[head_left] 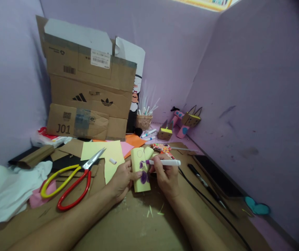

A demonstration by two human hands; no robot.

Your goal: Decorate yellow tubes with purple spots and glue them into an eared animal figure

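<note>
My left hand [124, 179] is closed round the left side of a yellow paper-covered piece [139, 186], its thumb pressed on the front. Purple filled-in spots and a drawn circle outline mark that front. In my right hand [166, 176] is a white marker [169, 162] with a purple end, its tip at the spot in the middle of the yellow piece. A loose marker cap [113, 161] lies on a yellow paper sheet [94, 148] to the left. Scissors [86, 169] with one yellow and one red handle lie partly over that sheet, blades apart.
Flattened cardboard [91, 83] stands against the back wall. Beside it is a basket of markers [144, 121]. Cardboard animal figures [165, 132] sit farther right. A black cable [212, 202], a pen [204, 183] and a dark flat device [217, 176] lie at right; white cloth [21, 190] at left.
</note>
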